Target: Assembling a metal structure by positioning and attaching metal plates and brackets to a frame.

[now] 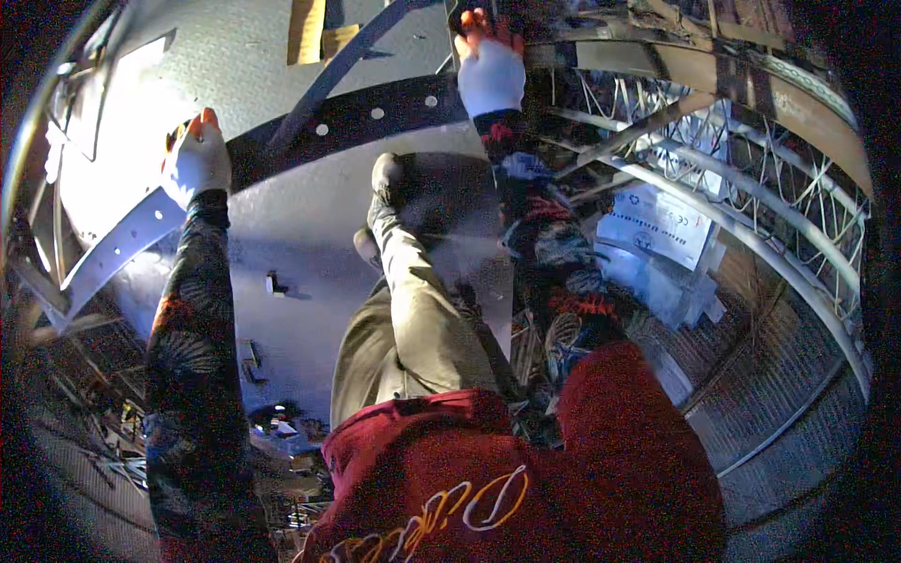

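Observation:
A long dark metal strip with round holes (pixel 378 114) runs across in front of me, its left part brightly lit. My left hand (pixel 197 158), in a white glove with orange fingers, is curled over this strip at the left. Farther off and to the right, my right hand (pixel 491 73), in a matching glove, reaches out over a dark upright bar at the strip's right end. Its fingers are stretched and slightly apart; the palm side is hidden. A grey metal sheet (pixel 225 70) lies beyond the strip.
A dark diagonal bar (pixel 324 84) crosses the sheet beside yellowish pieces (pixel 306 33). My shoes stand on a grey surface (pixel 291 220) with small dark pieces (pixel 274 283). To the right are white lattice trusses (pixel 657 178) and a white printed package (pixel 657 223). Clutter (pixel 282 427) lies lower left.

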